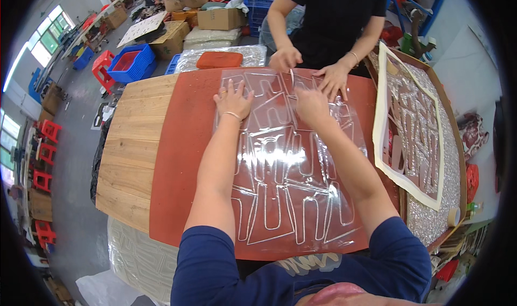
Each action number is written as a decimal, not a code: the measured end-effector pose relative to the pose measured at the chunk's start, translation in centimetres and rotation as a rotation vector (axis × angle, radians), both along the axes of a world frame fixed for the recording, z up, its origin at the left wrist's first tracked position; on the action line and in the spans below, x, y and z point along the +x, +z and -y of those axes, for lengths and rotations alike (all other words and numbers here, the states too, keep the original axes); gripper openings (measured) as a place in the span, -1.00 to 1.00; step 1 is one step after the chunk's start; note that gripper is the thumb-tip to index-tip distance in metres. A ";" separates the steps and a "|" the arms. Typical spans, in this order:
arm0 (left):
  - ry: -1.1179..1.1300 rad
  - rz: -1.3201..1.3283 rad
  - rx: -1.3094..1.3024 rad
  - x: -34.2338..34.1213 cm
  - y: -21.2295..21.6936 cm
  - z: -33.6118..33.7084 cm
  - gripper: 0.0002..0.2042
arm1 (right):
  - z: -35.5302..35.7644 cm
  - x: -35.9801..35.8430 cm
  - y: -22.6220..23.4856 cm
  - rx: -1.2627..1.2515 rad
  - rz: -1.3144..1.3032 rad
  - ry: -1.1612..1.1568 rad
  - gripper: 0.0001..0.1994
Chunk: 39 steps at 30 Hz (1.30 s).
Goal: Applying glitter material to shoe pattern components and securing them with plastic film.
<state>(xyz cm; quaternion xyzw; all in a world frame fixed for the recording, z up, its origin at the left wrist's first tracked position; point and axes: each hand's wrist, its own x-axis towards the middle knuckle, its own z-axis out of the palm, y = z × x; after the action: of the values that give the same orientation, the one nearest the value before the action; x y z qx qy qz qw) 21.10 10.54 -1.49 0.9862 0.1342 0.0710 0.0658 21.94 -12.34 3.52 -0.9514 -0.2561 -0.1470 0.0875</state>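
A clear plastic sheet (274,168) with pale outlined shapes lies on a reddish-brown mat (183,160). My left hand (235,100) presses flat on the sheet's far left part, fingers spread, a ring and a bracelet on it. My right hand (312,108) is closed over the far right part; whatever its fingers hold is hidden. Just beyond it, a co-worker's closed hand (285,58) is close to a thin pale upright piece (292,77), and I cannot tell who holds that. The co-worker's other hand (335,80) lies spread on the sheet's far edge.
To the right, a cream-framed panel (381,117) with cut-out shapes rests on silvery sheeting (425,220). Bare wooden boards (129,150) adjoin the mat on the left. An orange-red block (219,60) sits beyond, near blue crates (134,63). A tape roll (454,216) is at right.
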 end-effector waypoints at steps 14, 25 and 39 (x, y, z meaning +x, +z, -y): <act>-0.246 0.063 0.035 5.5 -3.3 0.1 -0.54 | -0.8 -9.5 -6.8 -0.201 0.107 0.120 -0.55; -0.375 0.082 0.141 6.8 -0.7 0.7 -0.64 | 1.7 -14.1 -7.3 0.234 0.035 0.247 -0.62; -0.773 0.422 0.355 6.2 -1.0 -1.0 -0.84 | 3.3 -13.7 -6.9 0.368 0.115 0.322 -0.56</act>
<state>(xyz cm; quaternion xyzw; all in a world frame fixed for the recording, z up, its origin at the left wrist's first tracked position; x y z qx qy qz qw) 27.34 11.55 -2.52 0.9239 -0.2734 0.2619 -0.0564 8.21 -15.64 -3.35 -0.8564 -0.3779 -0.2294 0.2668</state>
